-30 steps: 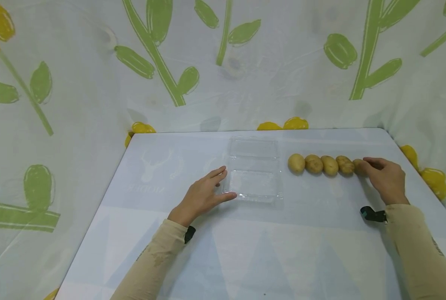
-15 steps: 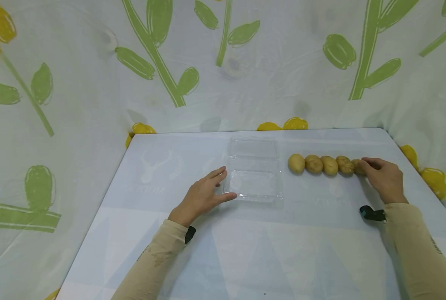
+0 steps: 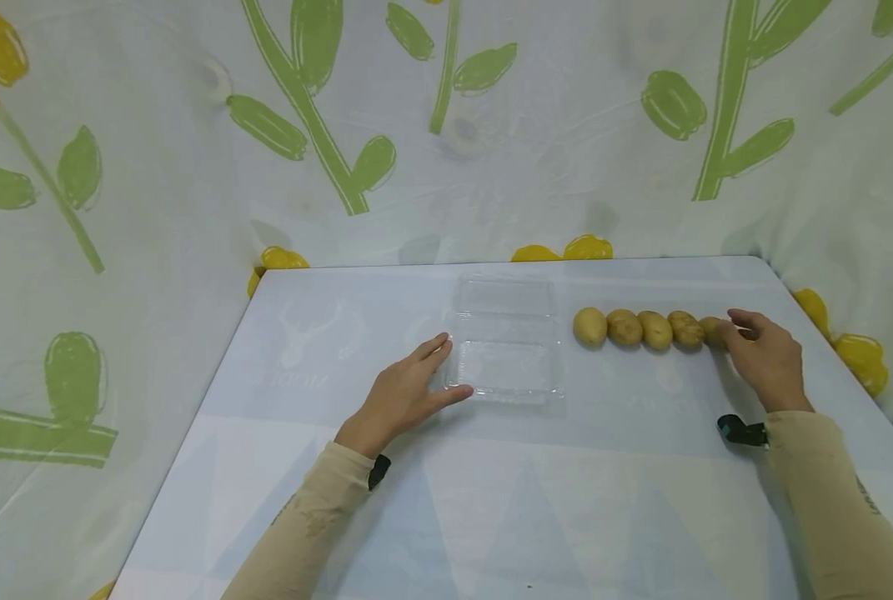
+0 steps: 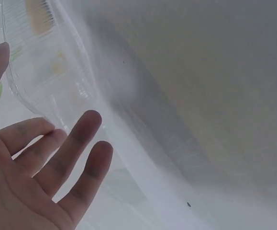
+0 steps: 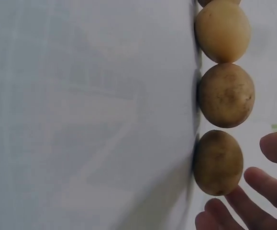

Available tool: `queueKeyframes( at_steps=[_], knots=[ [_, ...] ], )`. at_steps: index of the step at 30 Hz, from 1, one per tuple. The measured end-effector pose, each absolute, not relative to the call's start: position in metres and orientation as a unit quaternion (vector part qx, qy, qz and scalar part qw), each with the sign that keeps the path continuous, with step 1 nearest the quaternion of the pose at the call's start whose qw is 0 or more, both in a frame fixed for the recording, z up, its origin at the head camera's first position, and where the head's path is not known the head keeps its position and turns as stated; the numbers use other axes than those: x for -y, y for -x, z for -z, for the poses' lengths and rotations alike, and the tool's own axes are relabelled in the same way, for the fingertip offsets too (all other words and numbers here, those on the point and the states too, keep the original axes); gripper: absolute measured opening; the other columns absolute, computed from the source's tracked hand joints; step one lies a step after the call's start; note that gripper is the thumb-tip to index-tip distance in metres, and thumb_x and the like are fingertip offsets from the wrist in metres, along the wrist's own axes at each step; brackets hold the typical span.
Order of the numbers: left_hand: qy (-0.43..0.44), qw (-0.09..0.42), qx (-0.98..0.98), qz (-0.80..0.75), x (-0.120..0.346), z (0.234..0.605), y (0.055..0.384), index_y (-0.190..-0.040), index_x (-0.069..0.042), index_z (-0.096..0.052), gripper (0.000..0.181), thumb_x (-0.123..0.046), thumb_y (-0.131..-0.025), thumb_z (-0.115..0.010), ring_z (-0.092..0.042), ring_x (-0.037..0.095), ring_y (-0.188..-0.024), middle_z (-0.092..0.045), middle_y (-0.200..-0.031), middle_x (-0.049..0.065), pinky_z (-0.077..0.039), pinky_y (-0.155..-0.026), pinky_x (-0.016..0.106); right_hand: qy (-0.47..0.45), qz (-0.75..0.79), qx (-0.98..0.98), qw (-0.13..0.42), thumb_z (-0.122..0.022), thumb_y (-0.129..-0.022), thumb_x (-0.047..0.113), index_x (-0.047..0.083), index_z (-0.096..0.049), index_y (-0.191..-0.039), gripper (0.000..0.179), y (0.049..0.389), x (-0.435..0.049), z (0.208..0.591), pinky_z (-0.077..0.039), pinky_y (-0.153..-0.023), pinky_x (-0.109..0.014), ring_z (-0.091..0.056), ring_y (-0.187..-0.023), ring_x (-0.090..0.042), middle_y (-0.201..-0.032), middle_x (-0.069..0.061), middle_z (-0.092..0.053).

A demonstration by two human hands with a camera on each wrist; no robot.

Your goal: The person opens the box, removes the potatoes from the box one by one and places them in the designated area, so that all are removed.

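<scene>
Near the table's middle lies a clear plastic clamshell container [image 3: 504, 358], its lid [image 3: 508, 296] folded back behind it. Beside its left edge is my left hand [image 3: 404, 392], fingers spread and extended, fingertips at the rim. In the left wrist view the container's wall [image 4: 47, 81] is close to those fingers [image 4: 88, 124]. To the right, several potatoes stand in a row, starting with a pale potato [image 3: 589, 327]. My right hand [image 3: 769, 358] is at the rightmost potato [image 5: 218, 163]. Its fingers are apart around that potato, one fingertip appearing to touch it; the thumb stays off.
The table [image 3: 529, 500] has a pale printed cover. A floral curtain [image 3: 566, 150] stands behind its back edge and along both sides. Dark wrist cameras, such as the right one [image 3: 740, 430], stick out from the sleeves.
My right hand's fingers have loosened a little from the rightmost potato. The left hand, container and potato row stay in place; the head view has shifted slightly.
</scene>
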State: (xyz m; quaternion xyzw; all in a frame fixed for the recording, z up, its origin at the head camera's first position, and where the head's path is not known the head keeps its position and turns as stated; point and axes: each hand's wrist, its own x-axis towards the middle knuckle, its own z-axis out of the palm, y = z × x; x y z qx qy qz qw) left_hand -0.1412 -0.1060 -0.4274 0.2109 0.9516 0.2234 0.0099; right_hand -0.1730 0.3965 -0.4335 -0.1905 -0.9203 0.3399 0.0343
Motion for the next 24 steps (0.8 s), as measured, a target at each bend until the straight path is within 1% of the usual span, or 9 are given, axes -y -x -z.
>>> queueKeyframes(
  at_steps=[3, 7, 13, 18, 24],
  knots=[
    [-0.216, -0.008, -0.954, -0.209, 0.104, 0.427, 0.141, -0.153, -0.007, -0.044, 0.087, -0.065, -0.091, -0.063, -0.051, 0.025, -0.137, -0.039, -0.16, 0.001, -0.049, -0.103, 0.046, 0.186, -0.331, 0.924, 0.047, -0.037, -0.106, 0.047, 0.001, -0.035, -0.156, 0.068, 0.172, -0.394, 0.431, -0.04, -0.102, -0.066, -0.04, -0.134, -0.052, -0.152, -0.032, -0.04],
    [-0.218, -0.023, -0.955, -0.198, 0.102, 0.426, 0.141, -0.152, -0.006, -0.047, 0.086, -0.065, -0.091, -0.063, -0.052, 0.026, -0.136, -0.042, -0.159, 0.004, -0.051, -0.101, 0.046, 0.179, -0.323, 0.927, 0.06, -0.038, -0.107, 0.044, 0.001, -0.035, -0.156, 0.066, 0.17, -0.39, 0.428, -0.04, -0.102, -0.067, -0.039, -0.136, -0.052, -0.154, -0.031, -0.038],
    [-0.214, -0.015, -0.958, -0.192, 0.101, 0.427, 0.145, -0.153, -0.006, -0.045, 0.087, -0.066, -0.092, -0.061, -0.05, 0.025, -0.138, -0.04, -0.16, 0.004, -0.051, -0.1, 0.045, 0.177, -0.325, 0.927, 0.06, -0.038, -0.107, 0.044, 0.002, -0.033, -0.157, 0.066, 0.168, -0.389, 0.427, -0.04, -0.101, -0.068, -0.037, -0.137, -0.053, -0.155, -0.032, -0.034],
    [-0.212, -0.01, -0.959, -0.187, 0.101, 0.428, 0.15, -0.154, -0.007, -0.044, 0.088, -0.067, -0.092, -0.059, -0.048, 0.025, -0.139, -0.039, -0.161, 0.003, -0.051, -0.101, 0.045, 0.157, -0.318, 0.931, 0.086, -0.04, -0.107, 0.044, 0.002, -0.036, -0.156, 0.064, 0.166, -0.386, 0.426, -0.038, -0.102, -0.069, -0.038, -0.135, -0.055, -0.154, -0.034, -0.033],
    [-0.209, -0.007, -0.961, -0.183, 0.102, 0.427, 0.156, -0.154, -0.006, -0.044, 0.088, -0.068, -0.093, -0.058, -0.049, 0.027, -0.138, -0.039, -0.161, 0.005, -0.051, -0.1, 0.046, 0.118, -0.322, 0.933, 0.114, -0.04, -0.108, 0.043, 0.001, -0.039, -0.154, 0.062, 0.163, -0.38, 0.423, -0.033, -0.104, -0.071, -0.035, -0.137, -0.055, -0.153, -0.034, -0.034]
  ],
)
